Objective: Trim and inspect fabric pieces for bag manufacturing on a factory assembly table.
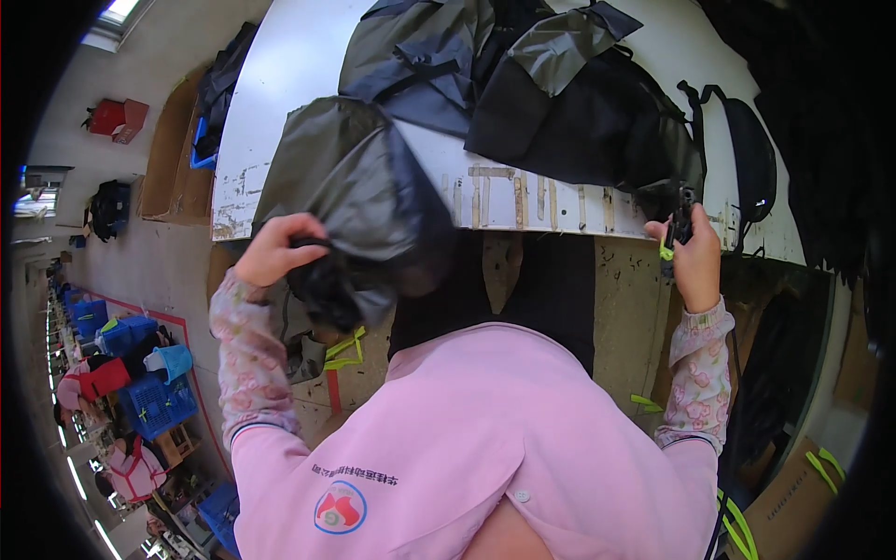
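My left hand (278,252) is closed on a bunched black edge of a dark grey-and-black fabric bag (345,177). The bag hangs partly over the table's near edge, its lower part smeared by motion. Over at the right edge of the table, my right hand (695,259) is wrapped around a small black hand tool (681,224) with a bit of yellow-green on it. A dark cord runs down beside my right forearm; whether it joins the tool I cannot tell.
More grey-and-black fabric pieces (560,112) lie across the white table (280,47). A black strapped bag (749,159) rests at its right end. Left of the table stands a cardboard box (177,177). Blue crates (157,406) stand farther left. Yellow-green strips (345,350) lie below the table edge.
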The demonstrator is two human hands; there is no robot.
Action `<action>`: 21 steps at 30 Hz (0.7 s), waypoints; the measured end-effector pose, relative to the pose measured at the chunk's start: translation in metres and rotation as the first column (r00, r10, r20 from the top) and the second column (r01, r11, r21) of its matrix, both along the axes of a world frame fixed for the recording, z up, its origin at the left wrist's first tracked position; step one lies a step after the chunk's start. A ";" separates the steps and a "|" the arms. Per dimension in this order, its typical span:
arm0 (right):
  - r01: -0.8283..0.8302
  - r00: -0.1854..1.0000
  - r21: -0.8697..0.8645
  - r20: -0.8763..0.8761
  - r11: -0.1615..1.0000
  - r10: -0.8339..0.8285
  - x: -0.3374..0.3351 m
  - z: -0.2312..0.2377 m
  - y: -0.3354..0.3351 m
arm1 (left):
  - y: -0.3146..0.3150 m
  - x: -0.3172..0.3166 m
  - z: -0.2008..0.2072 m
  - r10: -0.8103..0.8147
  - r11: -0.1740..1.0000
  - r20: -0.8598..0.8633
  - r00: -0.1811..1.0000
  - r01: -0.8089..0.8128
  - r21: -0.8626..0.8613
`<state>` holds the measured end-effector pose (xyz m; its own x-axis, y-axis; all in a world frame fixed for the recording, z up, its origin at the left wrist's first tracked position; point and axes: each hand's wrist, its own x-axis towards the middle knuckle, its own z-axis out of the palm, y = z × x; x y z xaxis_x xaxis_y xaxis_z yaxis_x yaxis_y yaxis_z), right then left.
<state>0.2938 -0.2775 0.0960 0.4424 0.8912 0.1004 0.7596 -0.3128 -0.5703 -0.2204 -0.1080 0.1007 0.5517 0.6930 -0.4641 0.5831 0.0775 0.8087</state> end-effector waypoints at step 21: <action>-0.217 0.899 0.305 -0.308 0.927 0.311 -0.014 0.095 0.058 | 0.002 0.094 -0.018 -0.032 0.515 0.084 0.996 -0.055 0.855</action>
<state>0.2797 -0.2191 0.1912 0.2428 0.9433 0.2262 0.5340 0.0647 -0.8430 -0.1267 -0.1059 0.0824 0.5441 0.7367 0.4015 0.5191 -0.6716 0.5287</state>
